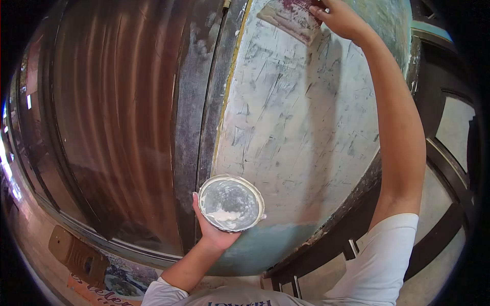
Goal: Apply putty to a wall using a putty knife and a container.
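Observation:
My left hand grips a round, shallow lid from below and from its left edge. Whitish putty is smeared over its grey inner face, with a thicker lump near the lower side. Up at the top, my right hand is closed on a flat, dark red putty spreader caked with pale paste. The spreader lies against the upper part of a wall panel, which is coated in whitish filler with many dark streaks. Most of my right fingers are cut off by the picture's upper edge.
Left of the panel stand a dark frame and a brown glossy panel with wavy reflections. A brown plastic stool or chair is at lower left, by a printed colourful sheet. Dark wooden framework runs along the right.

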`<control>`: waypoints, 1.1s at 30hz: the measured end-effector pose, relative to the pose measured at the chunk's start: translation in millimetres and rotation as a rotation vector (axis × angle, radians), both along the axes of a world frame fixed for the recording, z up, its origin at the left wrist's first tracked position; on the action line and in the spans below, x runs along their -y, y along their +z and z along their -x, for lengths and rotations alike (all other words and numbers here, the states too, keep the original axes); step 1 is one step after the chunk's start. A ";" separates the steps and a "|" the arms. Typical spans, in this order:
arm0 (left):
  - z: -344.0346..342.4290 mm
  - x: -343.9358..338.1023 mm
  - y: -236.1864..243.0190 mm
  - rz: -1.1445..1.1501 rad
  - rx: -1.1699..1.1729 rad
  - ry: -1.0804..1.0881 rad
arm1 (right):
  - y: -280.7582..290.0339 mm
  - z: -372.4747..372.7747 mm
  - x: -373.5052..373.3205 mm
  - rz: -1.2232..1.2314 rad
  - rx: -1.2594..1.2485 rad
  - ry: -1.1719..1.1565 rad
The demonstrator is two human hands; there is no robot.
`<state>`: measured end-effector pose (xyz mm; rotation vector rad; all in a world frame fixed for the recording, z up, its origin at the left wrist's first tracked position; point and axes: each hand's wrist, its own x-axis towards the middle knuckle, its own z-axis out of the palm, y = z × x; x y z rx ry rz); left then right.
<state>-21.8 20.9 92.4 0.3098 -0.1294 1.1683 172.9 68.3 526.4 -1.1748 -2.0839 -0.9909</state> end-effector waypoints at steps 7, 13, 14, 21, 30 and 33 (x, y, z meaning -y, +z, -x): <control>2.0 6.8 -2.8 -0.012 0.025 0.035 | 20.5 -22.2 -5.8 0.065 0.062 -0.114; 8.4 11.3 -3.8 -0.026 -0.015 0.056 | 20.9 -7.1 24.1 0.228 -0.222 0.149; 8.4 10.4 -4.1 0.010 -0.002 0.057 | 15.8 0.1 37.2 0.285 -0.172 -0.006; -2.0 14.4 -3.5 0.002 -0.018 0.026 | 6.9 -14.2 28.9 0.003 -0.352 0.186; -4.7 12.8 -7.8 0.017 0.024 0.059 | 37.4 -31.9 13.2 -0.090 -0.324 0.132; -1.8 13.7 -7.3 -0.016 -0.007 0.058 | 62.0 -62.4 -20.8 0.524 0.135 1.244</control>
